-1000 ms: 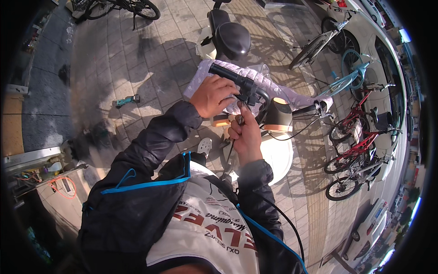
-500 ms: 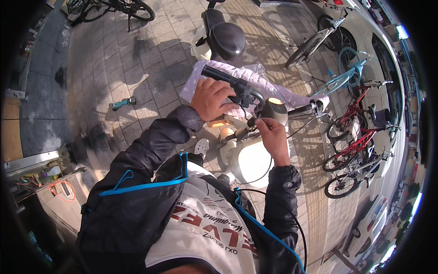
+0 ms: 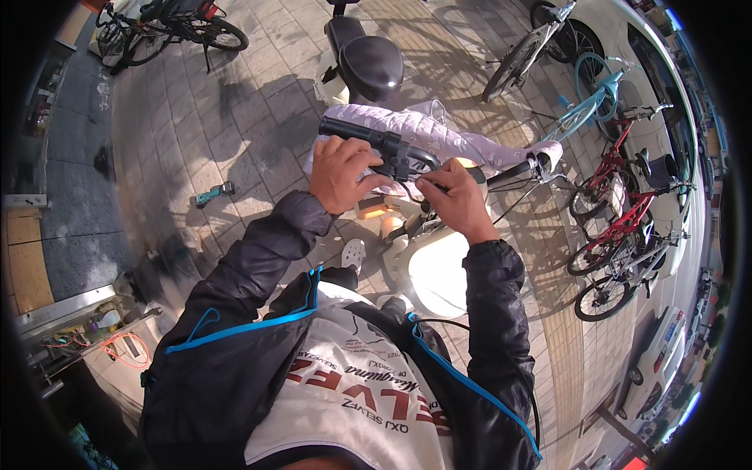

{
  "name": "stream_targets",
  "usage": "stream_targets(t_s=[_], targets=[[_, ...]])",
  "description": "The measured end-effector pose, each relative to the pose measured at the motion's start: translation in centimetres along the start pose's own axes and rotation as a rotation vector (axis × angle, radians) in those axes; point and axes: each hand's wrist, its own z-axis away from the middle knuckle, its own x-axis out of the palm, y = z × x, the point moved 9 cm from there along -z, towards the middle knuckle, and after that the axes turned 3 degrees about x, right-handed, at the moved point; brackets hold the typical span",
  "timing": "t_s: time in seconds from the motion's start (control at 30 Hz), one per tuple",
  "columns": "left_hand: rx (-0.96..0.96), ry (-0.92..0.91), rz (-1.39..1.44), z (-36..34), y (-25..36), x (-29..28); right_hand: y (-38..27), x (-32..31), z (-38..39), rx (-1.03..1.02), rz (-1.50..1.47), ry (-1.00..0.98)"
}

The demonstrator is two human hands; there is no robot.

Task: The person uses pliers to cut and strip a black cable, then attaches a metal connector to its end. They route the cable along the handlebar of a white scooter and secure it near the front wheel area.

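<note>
A cream electric scooter stands before me, its pale front body (image 3: 435, 274) lit by the sun. My left hand (image 3: 341, 174) is closed at the scooter's black handlebar (image 3: 356, 131), its fingertips on the lever and clamp side below the grip. Beside it, my right hand (image 3: 458, 200) pinches close to the bar's curved inner part. Whatever lies between its thumb and finger is too small to make out. A thin black cable (image 3: 406, 190) hangs between the two hands. Under and behind the handlebar lies a lilac quilted cover (image 3: 478, 145). An orange lamp (image 3: 374, 211) shows below my left hand.
The scooter's dark saddle (image 3: 373, 66) is beyond the cover. A teal power tool (image 3: 213, 193) lies on the paving at left. Several bicycles, including a light-blue bicycle (image 3: 587, 110) and a red bicycle (image 3: 619, 227), stand at right beside a white car (image 3: 650, 86).
My right hand has moved up and left, nearer the handlebar's bend and my left hand, its back now turned more upward. My left hand keeps its place on the handlebar. The view has shifted slightly.
</note>
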Motion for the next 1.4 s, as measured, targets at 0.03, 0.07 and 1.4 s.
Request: stream_targets(t_s=[0.03,0.07,1.4], targets=[[-0.007,-0.005,-0.007,-0.1,0.1,0.0,0.3,0.2,-0.1,-0.007,-0.003,-0.008],[-0.015,-0.011,-0.016,-0.1,0.2,0.0,0.5,0.3,-0.3,-0.014,-0.007,-0.018],[-0.742,-0.426,0.638,18.1,23.8,18.1,15.3,-10.0,19.3,0.222,-0.101,0.066]])
